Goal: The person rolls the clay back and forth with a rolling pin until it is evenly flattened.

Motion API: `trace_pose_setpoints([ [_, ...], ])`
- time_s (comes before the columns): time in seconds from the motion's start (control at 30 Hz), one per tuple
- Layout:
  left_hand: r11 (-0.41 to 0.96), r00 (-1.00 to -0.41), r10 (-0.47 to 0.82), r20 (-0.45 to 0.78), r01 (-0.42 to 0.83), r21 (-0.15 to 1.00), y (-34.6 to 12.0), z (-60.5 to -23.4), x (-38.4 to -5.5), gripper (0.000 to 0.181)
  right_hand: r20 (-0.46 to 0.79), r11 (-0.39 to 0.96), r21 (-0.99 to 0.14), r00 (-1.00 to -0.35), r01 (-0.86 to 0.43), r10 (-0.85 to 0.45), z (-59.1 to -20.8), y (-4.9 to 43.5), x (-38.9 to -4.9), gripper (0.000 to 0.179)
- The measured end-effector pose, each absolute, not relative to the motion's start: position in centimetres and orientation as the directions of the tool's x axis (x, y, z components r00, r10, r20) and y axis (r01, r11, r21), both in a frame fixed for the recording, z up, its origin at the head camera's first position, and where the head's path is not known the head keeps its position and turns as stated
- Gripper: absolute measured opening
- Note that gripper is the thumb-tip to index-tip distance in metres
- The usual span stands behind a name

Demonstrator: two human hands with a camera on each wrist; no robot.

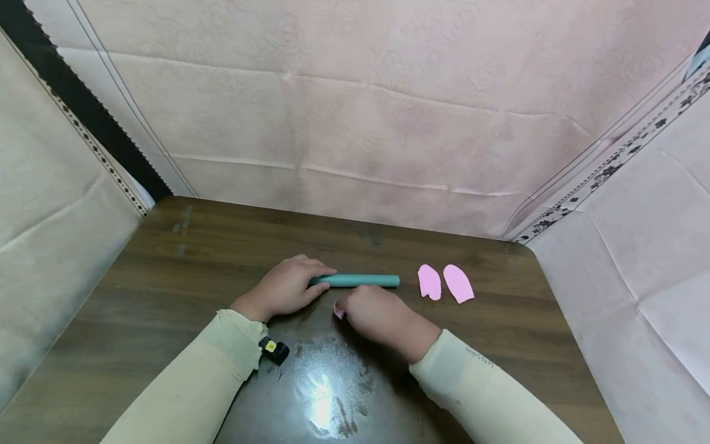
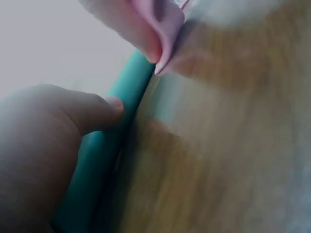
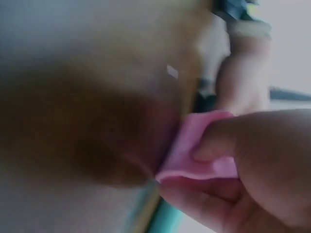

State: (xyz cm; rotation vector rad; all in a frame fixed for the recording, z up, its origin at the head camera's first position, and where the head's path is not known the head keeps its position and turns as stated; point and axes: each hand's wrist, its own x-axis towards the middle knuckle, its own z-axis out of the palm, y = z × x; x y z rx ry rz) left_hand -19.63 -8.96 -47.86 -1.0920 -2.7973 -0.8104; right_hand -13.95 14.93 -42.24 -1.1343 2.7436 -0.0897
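A smooth teal rod (image 1: 363,281) lies crosswise on the table in the head view. My left hand (image 1: 288,287) holds its left end; the thumb (image 2: 99,109) lies along the rod in the left wrist view. Just in front of the rod, my right hand (image 1: 379,317) pinches a thin, soft pink piece (image 3: 187,145) between thumb and fingers. That piece is bent and mostly hidden behind the hand in the head view. Two flat pink pieces with rounded tops, one (image 1: 429,282) notched at the bottom and one (image 1: 458,283) larger, lie to the right of the rod.
The brown wooden table (image 1: 183,308) has a shiny, smudged dark patch (image 1: 288,394) near its front. A pale cloth (image 1: 355,123) hangs behind it, with more cloth at both sides. A small black device (image 1: 274,349) sits at the left wrist.
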Motion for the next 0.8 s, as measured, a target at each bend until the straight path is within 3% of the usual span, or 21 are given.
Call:
trace_pose_setpoints([
  [0.13,0.623,-0.760,0.619,0.198,0.629,0.465,-9.0,-47.8,-19.7,0.038,-0.138,0.723,-0.331,-0.726,-0.607,-0.673,-40.5,15.8,-15.9,0.028],
  [0.3,0.637,-0.769,0.613,0.180,0.616,0.463,-8.9,-48.0,-19.8,0.039,-0.126,0.755,-0.456,-0.805,-0.472,-0.580,-38.7,17.7,-17.5,0.026],
  [0.53,0.644,-0.769,0.615,0.173,0.617,0.453,-9.0,-47.9,-19.7,0.040,-0.090,0.813,-0.480,-0.904,-0.329,-0.419,-36.7,22.1,-19.1,0.030],
  [0.8,0.656,-0.769,0.613,0.184,0.624,0.424,-9.5,-47.6,-19.7,0.039,-0.097,0.859,-0.465,-0.952,-0.215,-0.290,-39.0,25.6,-19.7,0.034],
])
